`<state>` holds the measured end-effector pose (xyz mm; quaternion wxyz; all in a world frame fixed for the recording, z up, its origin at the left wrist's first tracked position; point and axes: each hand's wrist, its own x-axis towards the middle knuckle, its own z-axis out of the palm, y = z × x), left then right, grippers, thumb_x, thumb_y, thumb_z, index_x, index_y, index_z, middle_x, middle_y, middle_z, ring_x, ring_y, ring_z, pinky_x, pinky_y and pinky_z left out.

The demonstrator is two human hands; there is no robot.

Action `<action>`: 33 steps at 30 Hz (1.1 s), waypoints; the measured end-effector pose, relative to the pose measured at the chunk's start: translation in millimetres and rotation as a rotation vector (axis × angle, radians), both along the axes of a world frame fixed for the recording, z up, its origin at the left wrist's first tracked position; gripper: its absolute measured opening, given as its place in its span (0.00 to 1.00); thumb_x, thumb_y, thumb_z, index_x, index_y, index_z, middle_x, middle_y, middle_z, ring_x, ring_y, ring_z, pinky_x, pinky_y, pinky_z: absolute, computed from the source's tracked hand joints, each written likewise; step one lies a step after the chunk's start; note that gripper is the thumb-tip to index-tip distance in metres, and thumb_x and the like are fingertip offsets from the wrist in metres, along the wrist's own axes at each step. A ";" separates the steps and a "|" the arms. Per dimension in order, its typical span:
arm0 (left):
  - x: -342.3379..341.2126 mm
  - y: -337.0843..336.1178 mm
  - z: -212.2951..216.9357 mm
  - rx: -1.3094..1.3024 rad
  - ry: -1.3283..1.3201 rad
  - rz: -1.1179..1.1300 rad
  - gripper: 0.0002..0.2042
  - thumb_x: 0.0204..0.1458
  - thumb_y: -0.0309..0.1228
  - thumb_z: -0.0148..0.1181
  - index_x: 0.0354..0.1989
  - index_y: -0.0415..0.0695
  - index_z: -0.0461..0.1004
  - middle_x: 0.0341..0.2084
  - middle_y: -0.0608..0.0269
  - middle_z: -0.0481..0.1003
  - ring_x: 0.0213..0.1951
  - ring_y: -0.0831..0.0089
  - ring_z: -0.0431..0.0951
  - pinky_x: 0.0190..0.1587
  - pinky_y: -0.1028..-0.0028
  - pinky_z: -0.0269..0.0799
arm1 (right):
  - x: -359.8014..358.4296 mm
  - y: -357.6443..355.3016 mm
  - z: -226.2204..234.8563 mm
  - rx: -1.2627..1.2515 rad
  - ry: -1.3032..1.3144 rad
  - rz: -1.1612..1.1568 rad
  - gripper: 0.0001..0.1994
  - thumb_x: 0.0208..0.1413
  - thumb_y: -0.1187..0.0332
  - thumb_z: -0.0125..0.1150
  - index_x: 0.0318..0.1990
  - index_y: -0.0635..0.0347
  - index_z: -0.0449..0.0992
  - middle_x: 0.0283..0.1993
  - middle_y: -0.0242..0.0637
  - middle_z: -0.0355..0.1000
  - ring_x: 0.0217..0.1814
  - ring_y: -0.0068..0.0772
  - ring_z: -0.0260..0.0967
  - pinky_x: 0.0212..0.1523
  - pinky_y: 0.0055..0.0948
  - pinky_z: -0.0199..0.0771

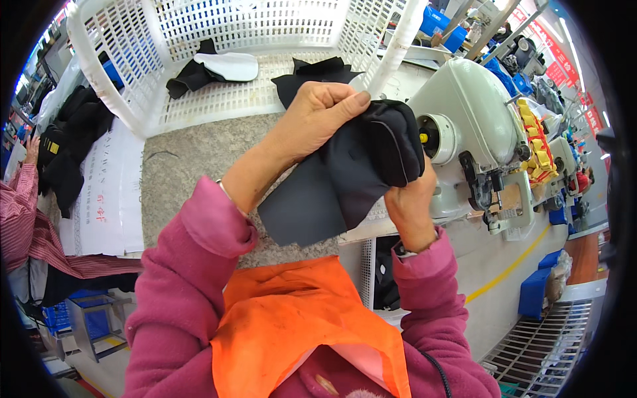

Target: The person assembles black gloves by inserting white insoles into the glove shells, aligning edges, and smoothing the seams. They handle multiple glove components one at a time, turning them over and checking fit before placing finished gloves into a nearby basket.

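Left hand pinches the top of the black fabric piece while my right hand grips it from below, its long axis slanting down-left above the table, near the sewing machine.

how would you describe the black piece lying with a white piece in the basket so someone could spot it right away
Start at the big white plastic basket at the top of the table. On its floor, left side, lies a black fabric piece tucked against a white piece. The other black piece in the basket lies further right, with no white beside it.
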<state>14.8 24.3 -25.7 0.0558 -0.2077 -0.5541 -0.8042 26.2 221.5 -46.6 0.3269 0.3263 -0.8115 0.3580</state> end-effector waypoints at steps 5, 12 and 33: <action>-6.0 -1.3 1.3 -0.076 -0.146 -0.067 0.14 0.60 0.37 0.55 0.32 0.38 0.79 0.26 0.76 0.75 0.26 0.90 0.69 0.29 0.86 0.67 | -0.6 -7.2 -6.7 0.008 -0.165 0.022 0.11 0.42 0.77 0.57 0.37 0.61 0.74 0.30 0.50 0.71 0.32 0.61 0.67 0.30 0.47 0.66; -6.1 -0.8 -2.8 -0.207 -0.073 0.067 0.18 0.61 0.38 0.53 0.19 0.41 0.70 0.19 0.81 0.65 0.23 0.91 0.59 0.24 0.84 0.58 | 5.4 -3.7 -11.4 0.067 -0.136 0.007 0.14 0.41 0.80 0.57 0.39 0.61 0.74 0.33 0.46 0.72 0.36 0.54 0.68 0.34 0.43 0.67; 2.7 11.9 -36.3 -0.589 0.027 0.429 0.19 0.62 0.38 0.49 0.24 0.35 0.68 0.15 0.61 0.58 0.23 0.81 0.59 0.25 0.72 0.62 | 4.7 3.1 12.7 0.298 -0.378 0.097 0.14 0.36 0.81 0.53 0.36 0.64 0.74 0.30 0.53 0.70 0.32 0.62 0.67 0.33 0.50 0.68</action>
